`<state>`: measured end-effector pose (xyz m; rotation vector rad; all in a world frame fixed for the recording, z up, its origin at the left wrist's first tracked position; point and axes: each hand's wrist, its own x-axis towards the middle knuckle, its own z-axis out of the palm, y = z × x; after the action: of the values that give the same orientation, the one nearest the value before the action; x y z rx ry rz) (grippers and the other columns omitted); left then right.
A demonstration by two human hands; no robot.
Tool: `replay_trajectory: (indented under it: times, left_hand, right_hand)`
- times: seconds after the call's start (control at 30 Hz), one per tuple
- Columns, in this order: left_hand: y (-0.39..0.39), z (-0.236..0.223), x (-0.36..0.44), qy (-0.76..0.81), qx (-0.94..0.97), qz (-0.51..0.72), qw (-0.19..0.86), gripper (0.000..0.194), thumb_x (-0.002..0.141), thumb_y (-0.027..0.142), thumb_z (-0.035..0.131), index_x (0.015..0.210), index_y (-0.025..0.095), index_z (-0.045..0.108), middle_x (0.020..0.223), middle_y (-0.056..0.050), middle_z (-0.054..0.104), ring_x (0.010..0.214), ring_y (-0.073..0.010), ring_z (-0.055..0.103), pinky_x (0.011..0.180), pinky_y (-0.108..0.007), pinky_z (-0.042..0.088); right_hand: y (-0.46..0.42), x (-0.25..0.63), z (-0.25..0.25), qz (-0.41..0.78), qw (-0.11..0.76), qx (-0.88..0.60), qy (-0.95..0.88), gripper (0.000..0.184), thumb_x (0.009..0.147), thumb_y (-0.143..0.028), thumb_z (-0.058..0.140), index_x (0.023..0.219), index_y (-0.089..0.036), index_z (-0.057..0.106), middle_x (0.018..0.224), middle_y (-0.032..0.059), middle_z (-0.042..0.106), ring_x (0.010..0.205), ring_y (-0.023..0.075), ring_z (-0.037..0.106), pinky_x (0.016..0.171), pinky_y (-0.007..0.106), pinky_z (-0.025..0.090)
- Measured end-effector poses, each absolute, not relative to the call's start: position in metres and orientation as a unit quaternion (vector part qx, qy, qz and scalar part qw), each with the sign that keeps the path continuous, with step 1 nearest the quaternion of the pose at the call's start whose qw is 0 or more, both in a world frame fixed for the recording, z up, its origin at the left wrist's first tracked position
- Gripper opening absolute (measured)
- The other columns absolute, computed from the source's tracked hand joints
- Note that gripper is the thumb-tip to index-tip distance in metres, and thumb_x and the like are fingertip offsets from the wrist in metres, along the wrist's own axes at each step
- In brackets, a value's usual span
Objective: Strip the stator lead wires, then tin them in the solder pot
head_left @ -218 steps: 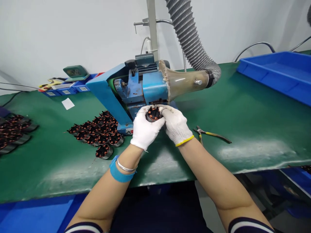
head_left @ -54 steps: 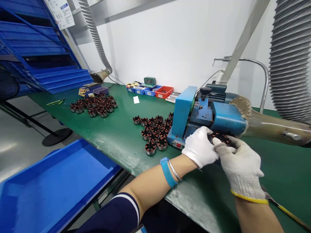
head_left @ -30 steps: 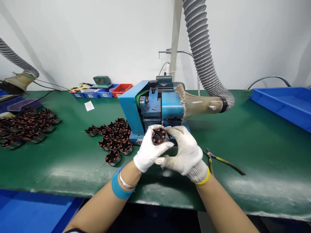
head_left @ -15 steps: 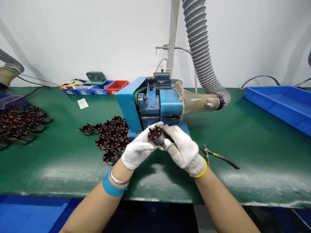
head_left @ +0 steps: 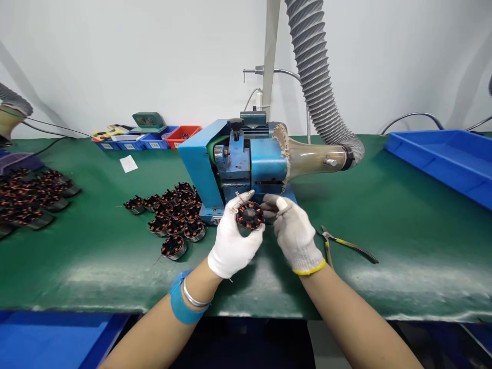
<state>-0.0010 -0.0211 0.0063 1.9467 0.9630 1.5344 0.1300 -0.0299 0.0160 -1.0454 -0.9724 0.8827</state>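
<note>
"What's nearest?"
"The white-gloved left hand (head_left: 233, 246), its grip clamped on a round black-and-copper wound core (head_left: 249, 215), centre frame."
"Just right?"
"The white-gloved right hand (head_left: 296, 233); can't tell whether its grip is closed."
"Beyond?"
"A blue metal machine (head_left: 269, 160)."

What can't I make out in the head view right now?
All in the head view:
- Wound core: underside, hidden by the left hand.
- Right hand: fingertips blurred; contact with the core uncertain.
- Blue machine: lower front, partly behind both hands.
- White slip: any writing too small.
- Blue tray: cut off by the right edge.
</note>
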Motion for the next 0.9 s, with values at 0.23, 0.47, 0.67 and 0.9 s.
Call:
replay_trajectory:
  times: [0.23,0.47,0.67,0.9]
  left_hand:
    - [-0.019,0.006,-0.001,0.329,0.775,0.509,0.181,0.052,0.072,0.021,0.076,0.119,0.02,0.054,0.116,-0.009,0.065,0.109,-0.0227,0.066,0.098,-0.038,0.054]
    - [-0.014,0.004,0.004,0.399,0.734,0.533,0.131,0.048,0.068,0.033,0.08,0.107,0.019,0.056,0.104,-0.007,0.068,0.094,-0.0212,0.069,0.086,-0.035,0.058]
    - [0.006,0.003,0.012,0.422,0.722,0.542,0.085,0.035,0.072,0.033,0.068,0.102,0.017,0.059,0.098,-0.008,0.07,0.091,-0.0227,0.07,0.084,-0.036,0.057]
    - [0.015,0.014,0.025,0.455,0.71,0.529,0.096,0.03,0.073,0.034,0.061,0.097,0.017,0.059,0.097,-0.012,0.072,0.092,-0.0251,0.071,0.084,-0.039,0.056]
  right_hand:
    - [-0.031,0.13,0.019,0.454,0.676,-0.46,-0.354,0.03,0.073,-0.046,0.065,0.08,-0.017,0.069,0.073,0.0032,0.07,0.072,0.0184,0.067,0.072,0.033,0.057]
    - [-0.021,0.14,0.019,0.397,0.672,-0.498,-0.379,0.052,0.066,-0.057,0.07,0.099,-0.017,0.065,0.096,0.0081,0.073,0.084,0.0203,0.07,0.081,0.036,0.059]
    - [-0.022,0.119,0.022,0.381,0.6,-0.525,-0.468,0.064,0.054,-0.039,0.08,0.111,-0.017,0.061,0.113,0.0103,0.07,0.101,0.0251,0.069,0.096,0.04,0.056]
    - [-0.01,0.12,0.03,0.382,0.642,-0.501,-0.437,0.045,0.06,-0.038,0.074,0.098,-0.018,0.061,0.094,0.0059,0.073,0.088,0.0213,0.069,0.086,0.035,0.057]
